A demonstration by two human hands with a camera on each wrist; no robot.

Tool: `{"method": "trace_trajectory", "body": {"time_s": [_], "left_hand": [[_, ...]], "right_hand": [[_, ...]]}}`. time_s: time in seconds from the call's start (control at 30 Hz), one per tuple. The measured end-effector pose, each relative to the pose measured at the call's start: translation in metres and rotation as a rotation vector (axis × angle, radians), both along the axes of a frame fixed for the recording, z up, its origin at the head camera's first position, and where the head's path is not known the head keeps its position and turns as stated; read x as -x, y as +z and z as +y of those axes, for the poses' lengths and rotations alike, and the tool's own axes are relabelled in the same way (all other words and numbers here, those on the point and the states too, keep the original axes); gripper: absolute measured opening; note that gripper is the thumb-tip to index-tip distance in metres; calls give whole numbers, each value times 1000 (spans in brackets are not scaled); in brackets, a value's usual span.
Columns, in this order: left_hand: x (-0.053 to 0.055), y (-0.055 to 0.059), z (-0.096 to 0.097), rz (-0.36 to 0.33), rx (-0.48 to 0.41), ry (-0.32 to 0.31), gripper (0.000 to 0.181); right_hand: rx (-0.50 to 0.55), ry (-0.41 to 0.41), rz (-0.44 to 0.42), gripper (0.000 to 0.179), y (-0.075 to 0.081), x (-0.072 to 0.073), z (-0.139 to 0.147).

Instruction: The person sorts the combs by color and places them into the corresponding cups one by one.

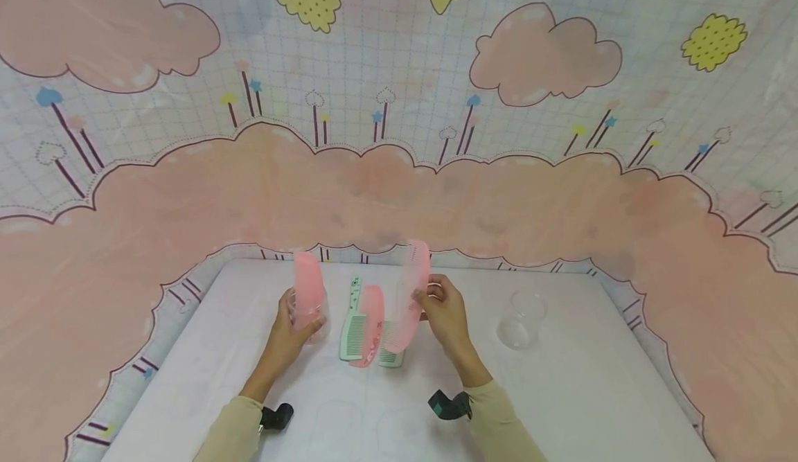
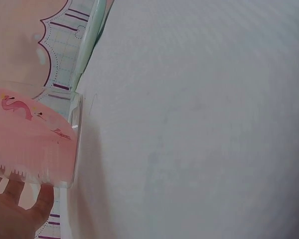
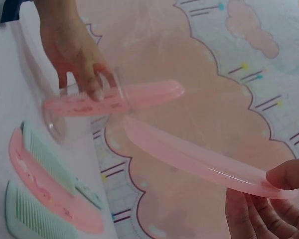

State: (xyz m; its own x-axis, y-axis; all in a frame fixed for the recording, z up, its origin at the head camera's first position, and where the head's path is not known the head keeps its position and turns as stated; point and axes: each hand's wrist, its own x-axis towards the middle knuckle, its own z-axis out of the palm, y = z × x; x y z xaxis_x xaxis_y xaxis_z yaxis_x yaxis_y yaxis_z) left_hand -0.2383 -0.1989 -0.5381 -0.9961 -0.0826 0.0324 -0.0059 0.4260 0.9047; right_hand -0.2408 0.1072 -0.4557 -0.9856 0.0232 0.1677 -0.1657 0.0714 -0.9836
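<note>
Left hand [image 1: 288, 329] wrapped round clear cup [image 1: 309, 315] steadying upright pink comb [image 1: 307, 283], right hand [image 1: 445, 313] pinching second pink comb [image 1: 411, 294] by its edge, clear of table [image 1: 561, 393]

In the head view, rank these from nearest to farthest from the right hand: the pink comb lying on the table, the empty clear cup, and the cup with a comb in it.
From the right hand:
1. Pink comb on the table, just left of it.
2. Empty clear cup, standing to its right.
3. Cup with a comb in it, far left, gripped by the left hand.
</note>
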Motion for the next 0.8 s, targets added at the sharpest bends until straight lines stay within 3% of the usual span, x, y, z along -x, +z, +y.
{"method": "trace_trajectory", "body": {"time_s": [0.47, 0.8], "left_hand": [[-3, 4, 0, -15, 5, 0, 101], [-6, 2, 2, 1, -4, 5, 101]], "right_hand": [[78, 63, 50, 28, 17, -5, -14], [121, 117, 76, 30, 21, -10, -27]]}}
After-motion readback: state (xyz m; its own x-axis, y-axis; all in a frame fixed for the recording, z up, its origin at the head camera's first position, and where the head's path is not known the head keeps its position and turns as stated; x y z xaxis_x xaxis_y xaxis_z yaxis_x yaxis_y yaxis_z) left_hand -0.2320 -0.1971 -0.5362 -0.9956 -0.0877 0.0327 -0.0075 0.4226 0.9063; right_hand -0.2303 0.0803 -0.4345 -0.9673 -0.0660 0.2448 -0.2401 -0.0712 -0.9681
